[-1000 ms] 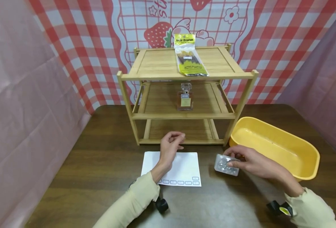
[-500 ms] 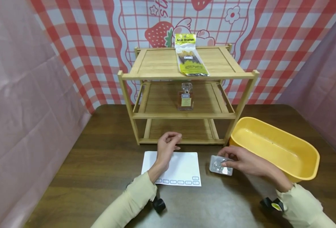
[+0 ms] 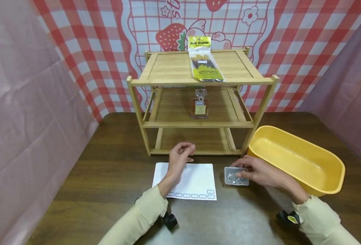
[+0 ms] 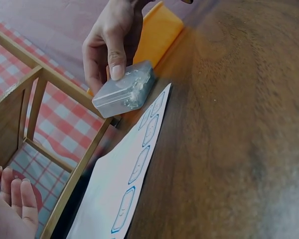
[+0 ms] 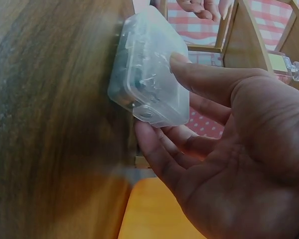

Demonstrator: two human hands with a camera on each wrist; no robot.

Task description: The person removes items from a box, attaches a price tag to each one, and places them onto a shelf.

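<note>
A small clear plastic box (image 3: 236,176) with shiny bits inside is pinched between the thumb and fingers of my right hand (image 3: 258,172). The bits are too small to tell apart. In the right wrist view the box (image 5: 152,69) is tilted, with its catch facing me. My left hand (image 3: 179,160) hovers above a white sheet of paper (image 3: 195,177), fingers loosely bent and holding nothing. Blue-outlined labels (image 4: 139,164) run along the near edge of that sheet. The box is just right of the paper.
Behind the paper stands a three-tier wooden rack (image 3: 199,125). A packet of artist brushes (image 3: 205,64) lies on its top tier, and a perfume bottle (image 3: 200,107) stands on the middle one. Right of the rack sits a yellow basin (image 3: 291,156). A checked cloth (image 3: 100,61) hangs behind.
My right hand has carried the plastic box a little left, toward the paper, and turned it more level in the head view. The left hand has shifted slightly left.
</note>
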